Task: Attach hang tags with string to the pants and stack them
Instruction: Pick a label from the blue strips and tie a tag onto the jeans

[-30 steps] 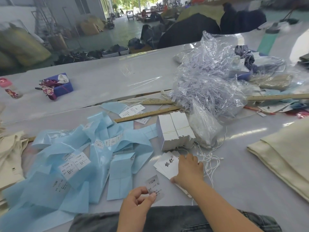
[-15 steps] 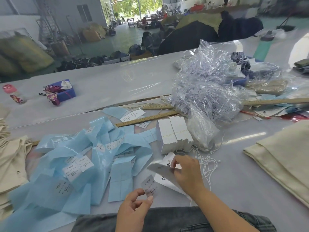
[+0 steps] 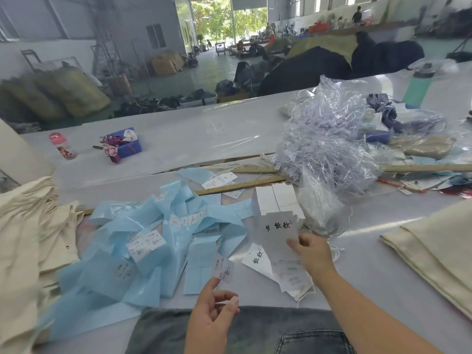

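Right hand [image 3: 313,254] pinches a white hang tag [image 3: 279,232] by its lower edge, thumb and fingers curled on the card, tag lifted off the table and tilted up so the black printed characters face the camera; left hand [image 3: 213,312] holds a small printed sticker label [image 3: 222,269] up at the fingertips, index finger raised behind it, other fingers loosely bent, exact contact blurred; label and tag near each other but apart, not yet joined

More hang tags [image 3: 258,260] lie fanned flat on the table [image 3: 178,139] just under and beside the right hand, with loose white string [image 3: 334,247] trailing near them; banded block of unused tags [image 3: 277,200] stands just behind the lifted tag; blue backing strips [image 3: 143,241], some with labels on them, are heaped left of centre; clear bag of plastic fasteners [image 3: 329,152] sits behind on the right

Progress, as a judgement: early in one cycle, tag prep only; no string visibly threaded through the held tag, no tag seen on any garment; cream pants [image 3: 30,231] piled at left and more cream fabric [image 3: 434,246] folded at right, cannot tell which pile is tagged or which is the finished stack; denim [image 3: 255,330] lies at the near edge under the arms, unclear whether work item or the person's own clothing; left to do: label onto tag, string on, tie to pants, stack
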Action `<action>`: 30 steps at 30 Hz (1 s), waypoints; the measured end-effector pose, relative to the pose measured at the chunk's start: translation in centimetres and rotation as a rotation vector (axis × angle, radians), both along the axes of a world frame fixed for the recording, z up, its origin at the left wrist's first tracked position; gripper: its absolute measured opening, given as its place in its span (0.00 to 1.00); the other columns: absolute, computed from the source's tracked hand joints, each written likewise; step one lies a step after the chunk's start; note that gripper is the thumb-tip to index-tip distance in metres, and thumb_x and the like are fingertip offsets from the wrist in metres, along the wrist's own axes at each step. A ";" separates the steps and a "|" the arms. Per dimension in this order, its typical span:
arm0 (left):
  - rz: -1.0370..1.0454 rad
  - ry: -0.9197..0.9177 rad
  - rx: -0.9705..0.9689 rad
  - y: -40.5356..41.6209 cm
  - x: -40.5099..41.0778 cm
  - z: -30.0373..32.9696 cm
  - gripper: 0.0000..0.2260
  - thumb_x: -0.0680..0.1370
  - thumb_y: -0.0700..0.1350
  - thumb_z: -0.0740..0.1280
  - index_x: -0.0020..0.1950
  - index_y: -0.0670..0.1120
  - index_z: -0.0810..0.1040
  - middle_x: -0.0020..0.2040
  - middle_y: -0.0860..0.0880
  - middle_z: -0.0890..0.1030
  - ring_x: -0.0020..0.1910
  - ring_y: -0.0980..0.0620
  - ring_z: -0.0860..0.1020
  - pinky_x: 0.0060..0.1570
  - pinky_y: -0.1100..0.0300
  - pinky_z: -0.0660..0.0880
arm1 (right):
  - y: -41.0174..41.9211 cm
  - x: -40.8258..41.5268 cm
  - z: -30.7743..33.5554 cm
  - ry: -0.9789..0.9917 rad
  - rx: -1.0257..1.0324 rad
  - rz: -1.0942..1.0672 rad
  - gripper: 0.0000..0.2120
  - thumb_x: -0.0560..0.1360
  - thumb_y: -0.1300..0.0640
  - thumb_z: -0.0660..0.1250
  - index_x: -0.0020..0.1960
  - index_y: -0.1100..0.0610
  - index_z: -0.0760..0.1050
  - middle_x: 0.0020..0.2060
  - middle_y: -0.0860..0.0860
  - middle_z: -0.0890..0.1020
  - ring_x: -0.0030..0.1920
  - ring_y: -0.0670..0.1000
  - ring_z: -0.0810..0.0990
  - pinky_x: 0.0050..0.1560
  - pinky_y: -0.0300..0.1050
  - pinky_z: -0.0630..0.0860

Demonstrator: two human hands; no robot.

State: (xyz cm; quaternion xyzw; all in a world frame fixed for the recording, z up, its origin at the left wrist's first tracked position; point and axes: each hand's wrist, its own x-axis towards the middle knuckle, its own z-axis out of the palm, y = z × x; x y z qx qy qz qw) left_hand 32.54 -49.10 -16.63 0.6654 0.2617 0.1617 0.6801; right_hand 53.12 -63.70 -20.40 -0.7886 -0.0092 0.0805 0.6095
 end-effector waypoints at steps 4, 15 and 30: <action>-0.001 -0.017 -0.016 0.3 -0.3 0.1 0.23 0.74 0.26 0.66 0.59 0.51 0.72 0.36 0.48 0.83 0.29 0.54 0.80 0.29 0.69 0.73 | -0.3 -0.2 -0.8 -0.209 -0.428 0.075 0.12 0.78 0.53 0.66 0.37 0.54 0.81 0.33 0.49 0.78 0.38 0.51 0.74 0.36 0.46 0.66; -0.095 -0.107 0.080 -0.6 -1.5 2.4 0.32 0.75 0.35 0.70 0.68 0.62 0.59 0.44 0.48 0.86 0.40 0.50 0.84 0.38 0.69 0.75 | -2.6 -7.9 6.9 -0.200 0.206 0.069 0.17 0.74 0.60 0.71 0.57 0.41 0.77 0.33 0.51 0.85 0.31 0.48 0.82 0.30 0.41 0.78; -0.104 -0.199 -0.220 -8.3 -7.9 3.3 0.40 0.72 0.28 0.70 0.72 0.60 0.56 0.36 0.39 0.78 0.38 0.49 0.77 0.39 0.62 0.76 | -7.7 -22.3 8.8 0.144 0.468 0.417 0.25 0.59 0.68 0.74 0.55 0.60 0.81 0.45 0.59 0.85 0.43 0.54 0.84 0.40 0.44 0.80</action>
